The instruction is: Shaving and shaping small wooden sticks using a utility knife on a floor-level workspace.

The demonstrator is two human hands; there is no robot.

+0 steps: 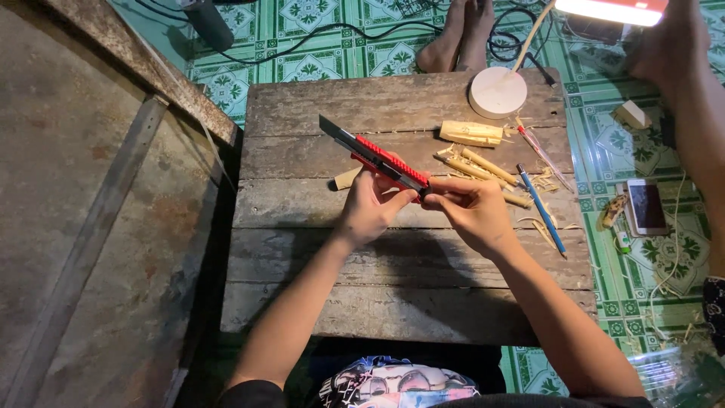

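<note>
Left hand (368, 205) was clenched round the rear half of a red utility knife (375, 158), thumb along the body; right hand (470, 208) pinched the knife's butt end with fingertips, so both hands were on the one tool; the blade was run out and pointed up-left, held clear above the bench (302, 257), touching no stock; whether the right hand was working the slider or the end cap, I couldn't tell. Judged from the layout, cutting work was partly through: a bundle of split bamboo sticks (483, 170) lay just right of the hands with curled shavings (545, 230) scattered round them, which read as trimmed pieces; a thicker bamboo section (471, 134) sat beyond them, looking whole and not yet split; one small offcut (346, 179) lay under the knife line at left. A blue pen (541, 208) lay across the shavings, a red-tipped pen (538, 148) further up. White lamp base (498, 92) stood at the bench's far edge; another person's feet (461, 38) rested on the green tiled floor (302, 45) beyond; a phone (647, 206) lay on the floor at right, well apart from the work. Near half of the bench carried nothing in progress; no piece was in the hands at that moment.
</note>
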